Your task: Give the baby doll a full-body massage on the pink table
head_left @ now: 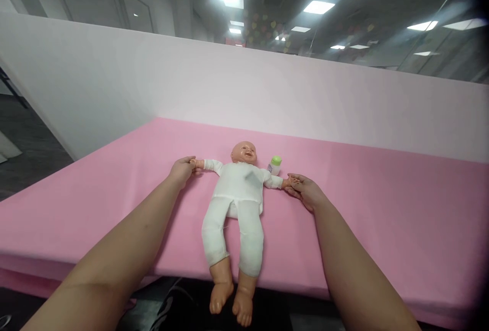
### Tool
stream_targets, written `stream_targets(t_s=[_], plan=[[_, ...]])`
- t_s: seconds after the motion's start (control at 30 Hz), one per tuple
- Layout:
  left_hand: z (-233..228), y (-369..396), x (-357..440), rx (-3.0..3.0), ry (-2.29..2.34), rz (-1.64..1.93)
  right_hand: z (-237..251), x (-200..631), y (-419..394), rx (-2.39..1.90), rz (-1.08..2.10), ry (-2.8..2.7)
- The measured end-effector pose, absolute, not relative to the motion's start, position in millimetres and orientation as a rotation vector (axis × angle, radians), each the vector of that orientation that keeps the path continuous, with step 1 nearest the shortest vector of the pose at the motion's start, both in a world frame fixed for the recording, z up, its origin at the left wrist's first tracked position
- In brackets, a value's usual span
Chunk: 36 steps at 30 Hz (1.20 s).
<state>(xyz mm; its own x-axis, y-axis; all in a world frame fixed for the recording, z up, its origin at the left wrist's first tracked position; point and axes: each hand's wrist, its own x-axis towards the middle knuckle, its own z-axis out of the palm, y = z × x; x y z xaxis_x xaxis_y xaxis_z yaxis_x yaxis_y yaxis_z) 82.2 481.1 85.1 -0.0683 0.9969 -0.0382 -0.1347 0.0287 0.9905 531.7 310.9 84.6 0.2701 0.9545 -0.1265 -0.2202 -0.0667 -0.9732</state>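
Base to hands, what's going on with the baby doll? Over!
Left hand gripping doll's one hand, right hand gripping the other. Doll on its back on pink table, arms spread, feet past the edge. Small green-capped bottle by its shoulder. Over.

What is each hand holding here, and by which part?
Left hand holds the doll by one small hand, right hand by the other.

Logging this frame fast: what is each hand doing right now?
Left hand: closed on the doll, at one of its hands.
Right hand: closed on the doll's other hand.
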Motion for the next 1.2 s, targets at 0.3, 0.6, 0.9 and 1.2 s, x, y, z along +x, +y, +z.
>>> stream_targets(t_s=[0.3, 0.6, 0.9, 1.2], plan=[[99.1, 464.9, 87.6, 1.165, 1.148, 1.274, 80.7, 531.7, 313.7, -1.327, 1.102, -0.938], [103.0, 464.2, 91.3, 1.133, 1.293, 1.245, 80.5, 529.3, 317.6, -1.357, 1.082, -0.933], [99.3, 468.9, 88.9, 1.085, 1.290, 1.240, 82.0, 532.2, 316.1, -1.334, 1.107, -0.822], [98.4, 468.4, 88.9, 1.167, 1.257, 1.241, 86.4, 536.7, 313.9, -1.218, 1.222, -0.755]])
